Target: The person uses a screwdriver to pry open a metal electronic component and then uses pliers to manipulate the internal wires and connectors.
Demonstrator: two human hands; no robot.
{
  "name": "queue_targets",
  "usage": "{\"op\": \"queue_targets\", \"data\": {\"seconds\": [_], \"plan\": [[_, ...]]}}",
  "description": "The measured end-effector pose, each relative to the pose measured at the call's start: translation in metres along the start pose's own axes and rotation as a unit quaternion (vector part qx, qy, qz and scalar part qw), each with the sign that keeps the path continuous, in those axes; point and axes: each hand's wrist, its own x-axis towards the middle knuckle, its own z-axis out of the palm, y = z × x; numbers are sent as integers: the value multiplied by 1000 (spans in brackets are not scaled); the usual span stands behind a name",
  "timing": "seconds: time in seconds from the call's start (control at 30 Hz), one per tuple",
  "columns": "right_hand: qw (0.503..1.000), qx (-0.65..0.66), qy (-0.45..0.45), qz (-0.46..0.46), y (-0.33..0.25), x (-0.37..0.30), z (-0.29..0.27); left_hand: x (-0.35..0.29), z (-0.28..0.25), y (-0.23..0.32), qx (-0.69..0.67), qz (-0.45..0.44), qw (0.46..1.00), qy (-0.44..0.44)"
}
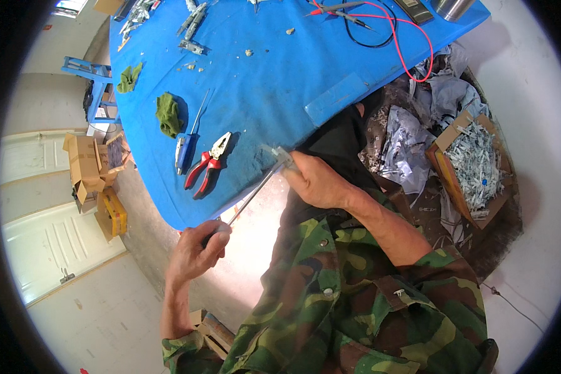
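My left hand (196,254) grips the dark handle of a screwdriver (252,197), its long metal shaft slanting up to the right. The tip meets a small greyish-white part (283,157) that my right hand (321,181) pinches at the table's near edge. What kind of part it is cannot be made out. Left of it on the blue cloth lie red-handled pliers (208,166) with their jaws pointing away. Beside the pliers is a second screwdriver (186,144) with a blue handle, and next to that a crumpled green cloth (167,115).
A blue-covered table (255,87) spans the top. On it lie several greyish parts (194,25), a smaller green rag (129,78) and red and black test leads (380,19). At right stands a carton (474,168) of scrap pieces beside grey plastic bags (408,149). Cardboard boxes (84,165) stand at left.
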Motion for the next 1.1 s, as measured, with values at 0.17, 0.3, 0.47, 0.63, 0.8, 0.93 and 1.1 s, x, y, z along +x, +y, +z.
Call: {"op": "queue_targets", "data": {"seconds": [0.17, 0.3, 0.47, 0.63, 0.8, 0.93, 1.1], "plan": [[999, -25, 28, -8, 4, 1, 3, -9, 5, 10, 80, 113, 987, 87], [999, -15, 12, 31, -12, -1, 1, -17, 9, 23, 110, 95, 983, 114], [999, -23, 22, 14, -6, -4, 3, -20, 11, 34, 143, 104, 975, 132], [999, -39, 32, -1, -6, -4, 6, -23, 12, 45, 161, 58, 978, 117], [998, -58, 31, 8, -5, -3, 7, -27, 22, 56, 277, 48, 949, 145], [998, -51, 32, 10, -6, -3, 6, -23, 19, 50, 236, 79, 959, 138], [999, -40, 36, 4, -6, -4, 8, -19, 14, 42, 140, 54, 983, 106]]}}
